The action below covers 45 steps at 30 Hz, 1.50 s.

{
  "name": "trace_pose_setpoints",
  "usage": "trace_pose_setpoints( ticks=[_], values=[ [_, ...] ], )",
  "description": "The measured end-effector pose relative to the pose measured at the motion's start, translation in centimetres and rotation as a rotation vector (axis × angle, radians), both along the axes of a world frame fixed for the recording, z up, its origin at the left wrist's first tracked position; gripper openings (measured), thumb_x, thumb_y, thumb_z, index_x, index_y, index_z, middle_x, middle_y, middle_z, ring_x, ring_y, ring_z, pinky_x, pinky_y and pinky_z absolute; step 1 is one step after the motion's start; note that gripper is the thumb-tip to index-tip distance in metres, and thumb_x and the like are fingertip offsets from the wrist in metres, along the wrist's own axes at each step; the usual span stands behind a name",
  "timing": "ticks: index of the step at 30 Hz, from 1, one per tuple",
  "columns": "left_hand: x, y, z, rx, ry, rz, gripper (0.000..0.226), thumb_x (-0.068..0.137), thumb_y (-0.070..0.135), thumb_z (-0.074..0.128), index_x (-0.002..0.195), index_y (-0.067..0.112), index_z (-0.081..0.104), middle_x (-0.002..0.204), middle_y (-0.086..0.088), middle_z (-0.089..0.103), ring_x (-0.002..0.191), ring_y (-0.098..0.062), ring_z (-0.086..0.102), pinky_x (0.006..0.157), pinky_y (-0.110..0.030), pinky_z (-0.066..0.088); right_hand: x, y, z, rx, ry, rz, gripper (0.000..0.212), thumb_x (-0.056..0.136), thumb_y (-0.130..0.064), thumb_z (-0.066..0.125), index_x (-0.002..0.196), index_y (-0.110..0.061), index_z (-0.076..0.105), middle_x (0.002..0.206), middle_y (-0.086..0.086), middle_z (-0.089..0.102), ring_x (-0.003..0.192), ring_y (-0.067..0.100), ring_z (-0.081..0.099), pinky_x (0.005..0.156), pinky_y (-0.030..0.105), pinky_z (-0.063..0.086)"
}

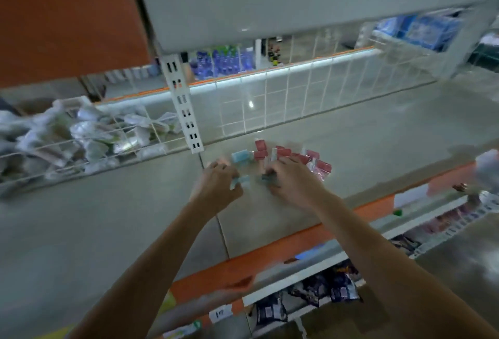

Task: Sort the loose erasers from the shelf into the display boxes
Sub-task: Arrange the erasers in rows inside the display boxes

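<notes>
red erasers (pixel 286 153), 1 blue eraser (pixel 241 156), grey shelf (pixel 351 149) with orange edge (pixel 283 247).

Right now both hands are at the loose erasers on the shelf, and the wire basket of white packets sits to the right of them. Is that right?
Not quite. The head view shows the wire basket to the left of the erasers, not the right. The rest holds: the left hand and right hand are both at the pile on the shelf.

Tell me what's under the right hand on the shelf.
Under the right hand lies a blurred grey-blue eraser; red erasers stick out beside its fingers. Whatever lies beneath the palm is covered.
</notes>
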<state>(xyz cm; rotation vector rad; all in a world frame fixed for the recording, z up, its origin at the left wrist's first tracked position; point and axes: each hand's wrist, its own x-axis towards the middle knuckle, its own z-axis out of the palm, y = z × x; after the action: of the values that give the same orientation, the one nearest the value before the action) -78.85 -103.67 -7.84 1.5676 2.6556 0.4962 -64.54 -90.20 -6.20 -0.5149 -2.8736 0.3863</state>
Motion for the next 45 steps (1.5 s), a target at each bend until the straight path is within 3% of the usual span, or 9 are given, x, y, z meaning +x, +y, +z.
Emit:
trace_pose_setpoints(
  ticks=[5,10,17,21,28,33,36,41,45],
  values=[
    [0.2,-9.1,1.9,0.137,-0.310,0.153,0.015,0.089,0.014,0.058,0.101,0.015,0.066,0.085,0.001,0.061,0.075,-0.012,0.053,0.058,-0.013,0.033,-2.1,-5.8,1.9,-0.099,0.194,0.190,0.030,0.081,-0.019,0.068,0.109,-0.009,0.061,0.111,0.007,0.059,0.102,0.022,0.054,0.082,0.027,0.041],
    [-0.4,-22.3,4.1,0.365,-0.442,0.408,0.012,0.089,0.015,0.061,0.099,0.017,0.068,0.066,0.018,0.056,0.055,0.009,0.050,0.053,-0.010,0.036,-6.6,-16.4,3.4,-0.179,0.269,0.434,0.028,0.079,-0.014,0.070,0.106,-0.009,0.062,0.096,-0.003,0.052,0.090,0.009,0.050,0.075,0.016,0.035],
    [-0.8,-45.2,6.6,0.574,-0.537,0.670,0.012,0.083,0.022,0.065,0.094,0.023,0.070,0.055,0.016,0.058,0.053,0.004,0.048,0.052,-0.013,0.036,-12.7,-37.2,4.5,-0.341,0.390,0.735,0.028,0.077,-0.011,0.070,0.104,-0.010,0.063,0.090,-0.008,0.043,0.080,-0.018,0.043,0.069,-0.002,0.031],
    [-1.2,-55.9,7.5,0.678,-0.512,0.760,0.023,0.088,0.004,0.058,0.083,0.026,0.062,0.051,0.014,0.056,0.047,0.006,0.047,0.047,-0.008,0.033,-15.9,-47.9,4.8,-0.370,0.411,0.871,0.032,0.074,-0.013,0.070,0.105,-0.012,0.063,0.089,-0.010,0.045,0.076,-0.004,0.038,0.070,0.010,0.039],
    [-3.4,-67.7,7.8,0.820,-0.557,0.815,0.022,0.088,0.003,0.056,0.087,0.023,0.065,0.061,0.008,0.057,0.051,0.004,0.048,0.050,-0.010,0.036,-21.1,-59.7,5.7,-0.394,0.393,1.024,0.031,0.078,-0.021,0.066,0.107,-0.011,0.066,0.094,-0.001,0.057,0.079,-0.004,0.043,0.072,0.003,0.035],
    [-8.9,-73.2,8.2,0.836,-0.660,0.834,0.011,0.090,0.008,0.056,0.092,0.017,0.064,0.062,0.008,0.066,0.051,-0.006,0.058,0.044,-0.014,0.038,-26.8,-64.9,6.3,-0.419,0.368,1.038,0.028,0.083,-0.026,0.066,0.107,-0.012,0.069,0.083,-0.019,0.053,0.075,-0.010,0.051,0.070,0.002,0.037],
    [-12.8,-75.4,9.0,0.767,-0.739,0.826,0.009,0.092,0.015,0.055,0.093,0.022,0.062,0.064,0.005,0.069,0.048,-0.011,0.056,0.042,-0.016,0.035,-30.3,-67.1,6.5,-0.467,0.308,1.021,0.020,0.088,-0.021,0.063,0.104,-0.013,0.070,0.088,-0.003,0.067,0.080,0.001,0.056,0.070,0.008,0.041],
    [-19.2,-77.6,9.4,0.690,-0.875,0.785,0.008,0.094,0.018,0.051,0.096,0.022,0.057,0.069,-0.002,0.063,0.044,-0.010,0.051,0.038,-0.016,0.034,-35.0,-68.9,6.4,-0.551,0.135,0.852,0.021,0.092,-0.027,0.056,0.101,-0.015,0.071,0.072,-0.016,0.063,0.067,-0.007,0.058,0.065,0.015,0.045],
    [-23.0,-79.0,8.7,0.737,-1.063,0.691,0.014,0.092,0.020,0.053,0.104,0.017,0.056,0.084,-0.005,0.062,0.053,-0.009,0.051,0.041,-0.015,0.036,-37.7,-69.9,5.9,-0.618,0.024,0.786,0.020,0.094,-0.026,0.053,0.094,-0.016,0.070,0.072,-0.004,0.067,0.060,0.000,0.058,0.064,0.022,0.047]
  ],
)
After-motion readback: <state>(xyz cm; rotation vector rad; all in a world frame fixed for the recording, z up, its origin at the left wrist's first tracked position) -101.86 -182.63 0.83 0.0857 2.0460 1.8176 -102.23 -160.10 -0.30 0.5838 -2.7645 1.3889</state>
